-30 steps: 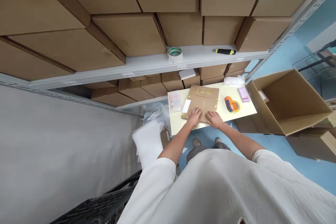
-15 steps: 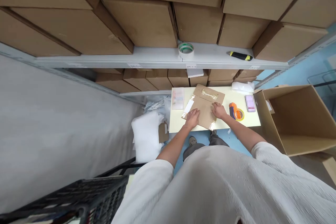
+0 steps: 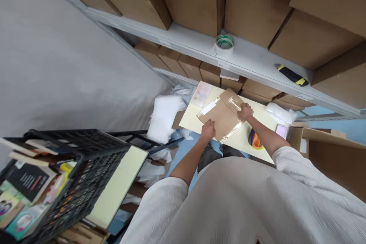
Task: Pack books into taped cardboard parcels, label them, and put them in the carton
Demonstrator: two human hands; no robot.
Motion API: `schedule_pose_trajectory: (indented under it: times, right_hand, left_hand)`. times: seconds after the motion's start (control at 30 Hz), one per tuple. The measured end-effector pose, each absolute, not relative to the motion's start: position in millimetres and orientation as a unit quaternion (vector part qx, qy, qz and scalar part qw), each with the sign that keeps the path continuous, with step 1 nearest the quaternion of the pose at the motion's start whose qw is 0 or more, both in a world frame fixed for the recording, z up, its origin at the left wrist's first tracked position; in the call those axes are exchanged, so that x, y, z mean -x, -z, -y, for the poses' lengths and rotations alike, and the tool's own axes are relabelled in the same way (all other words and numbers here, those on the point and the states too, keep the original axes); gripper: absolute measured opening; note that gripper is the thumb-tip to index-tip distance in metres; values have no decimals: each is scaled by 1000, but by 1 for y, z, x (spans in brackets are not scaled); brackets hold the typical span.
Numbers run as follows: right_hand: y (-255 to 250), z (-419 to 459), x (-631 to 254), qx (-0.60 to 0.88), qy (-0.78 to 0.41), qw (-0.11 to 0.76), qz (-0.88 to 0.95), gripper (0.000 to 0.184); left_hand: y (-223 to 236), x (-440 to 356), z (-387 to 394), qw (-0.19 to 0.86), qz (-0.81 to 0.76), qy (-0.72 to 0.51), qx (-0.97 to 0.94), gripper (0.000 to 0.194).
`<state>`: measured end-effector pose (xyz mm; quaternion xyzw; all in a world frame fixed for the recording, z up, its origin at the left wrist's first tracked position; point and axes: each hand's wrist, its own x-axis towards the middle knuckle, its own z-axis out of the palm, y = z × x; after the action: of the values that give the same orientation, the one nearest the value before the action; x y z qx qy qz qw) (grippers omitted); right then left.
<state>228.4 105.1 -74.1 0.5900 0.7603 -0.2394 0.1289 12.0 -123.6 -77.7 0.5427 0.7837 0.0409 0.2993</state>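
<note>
A flat brown cardboard package [image 3: 224, 118] lies at a slant on the cream table [image 3: 190, 116], with shiny clear tape along its edges and a white label [image 3: 208, 108] near one side. My left hand [image 3: 208, 129] has its fingers curled on the package's lower left edge. On the opposite edge, at the upper right, my right hand [image 3: 245, 111] is closed around the border. An orange and dark blue tape dispenser [image 3: 255, 140] with yellow tape rests beside my right forearm, which partly covers it. A thin clear, pale-printed packet [image 3: 201, 95] lies left of the package.
Shelves of cardboard boxes [image 3: 251, 15] stand ahead, holding a tape roll [image 3: 224, 44] and a utility knife [image 3: 291, 75]. At right is an open carton [image 3: 334, 164]. A black crate [image 3: 82, 183] of books stands at lower left, near white foam wrap [image 3: 164, 118].
The package has turned clockwise on the table, my right hand shifting up its right edge and my left hand to its lower left edge. My view has swung left, bringing in the book crate.
</note>
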Motion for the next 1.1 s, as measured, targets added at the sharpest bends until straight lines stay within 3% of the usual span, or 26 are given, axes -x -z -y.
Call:
schedule_pose_trajectory:
  times: [0.43, 0.83, 1.1]
  right_hand:
    - [104, -112, -217, -588, 210, 115, -773, 54]
    - [84, -93, -224, -636, 236, 108, -726, 93]
    - [67, -59, -223, -702, 267, 83, -655, 79]
  left_hand:
    - [94, -44, 136, 304, -872, -99, -372, 51]
    - [62, -28, 149, 211, -881, -184, -381, 53]
    - [47, 50, 122, 170, -856, -242, -424, 76]
